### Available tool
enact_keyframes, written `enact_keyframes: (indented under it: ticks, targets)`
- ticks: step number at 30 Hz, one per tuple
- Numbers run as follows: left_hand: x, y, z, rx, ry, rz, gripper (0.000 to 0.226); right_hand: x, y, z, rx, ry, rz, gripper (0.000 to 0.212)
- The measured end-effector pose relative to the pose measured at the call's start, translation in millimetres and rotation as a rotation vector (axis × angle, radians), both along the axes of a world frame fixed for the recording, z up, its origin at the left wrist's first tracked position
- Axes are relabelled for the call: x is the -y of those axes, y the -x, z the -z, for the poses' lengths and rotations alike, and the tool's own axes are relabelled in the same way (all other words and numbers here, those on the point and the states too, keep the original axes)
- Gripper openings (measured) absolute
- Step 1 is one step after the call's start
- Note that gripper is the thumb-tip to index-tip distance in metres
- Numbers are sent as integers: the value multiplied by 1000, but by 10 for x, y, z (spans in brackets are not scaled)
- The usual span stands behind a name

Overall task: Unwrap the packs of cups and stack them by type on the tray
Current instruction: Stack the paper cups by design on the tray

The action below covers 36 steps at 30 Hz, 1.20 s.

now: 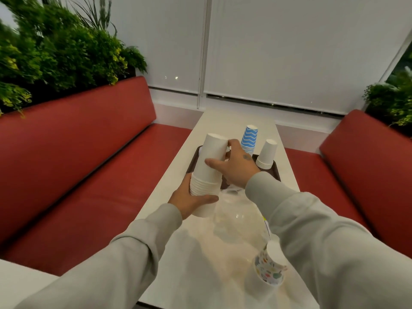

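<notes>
Nearest, speckled multicolour paper cups (268, 265) in clear plastic wrap (236, 219) on white table (223, 121). Beyond, tall tilted stack of plain white paper cups (210, 166), gripped at tray's near edge: left hand (191, 200) curled round base, right hand (235, 167) clasping upper part. Farther, on dark brown tray (192, 162), blue-zigzag cup stack (249, 139), short white cup stack (267, 153).

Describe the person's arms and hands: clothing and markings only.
The left sleeve and right sleeve are long, loose and light grey, cuffed at the wrists. The left grip and right grip are bare, ungloved hands. A small dark mark sits on the back of the right one.
</notes>
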State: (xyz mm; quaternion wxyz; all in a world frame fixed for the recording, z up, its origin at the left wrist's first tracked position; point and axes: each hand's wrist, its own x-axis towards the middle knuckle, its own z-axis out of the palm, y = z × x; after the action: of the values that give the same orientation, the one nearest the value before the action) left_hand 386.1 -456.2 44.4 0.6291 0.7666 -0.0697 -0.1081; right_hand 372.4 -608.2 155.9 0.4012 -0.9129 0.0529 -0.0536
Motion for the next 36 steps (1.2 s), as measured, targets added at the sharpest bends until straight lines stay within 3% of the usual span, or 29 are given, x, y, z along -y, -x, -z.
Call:
enact_keyframes:
  ticks: [11, 18, 23, 26, 31, 36]
  targets:
    - [-46, -873, -191, 64, 45, 31, 86, -165, -730, 50, -109, -43, 38, 78]
    - [264, -1135, -186, 90, 20, 71, 60, 53, -950, 114, -113, -65, 178, 82]
    - [566, -1362, -179, 79, -7, 146, 68, 384, -1178, 136, -98, -61, 205, 84]
    - [718, -1556, -145, 54, -25, 167, 74, 555, -1370, 191, -103, -59, 209, 96]
    - [993, -1870, -208, 34, -45, 201, 60, 855, -1712, 233, -100, -107, 214, 97]
    - [1286, -2175, -196, 25, -20, 240, 66, 1189, -2014, 265, -114, -128, 231, 100]
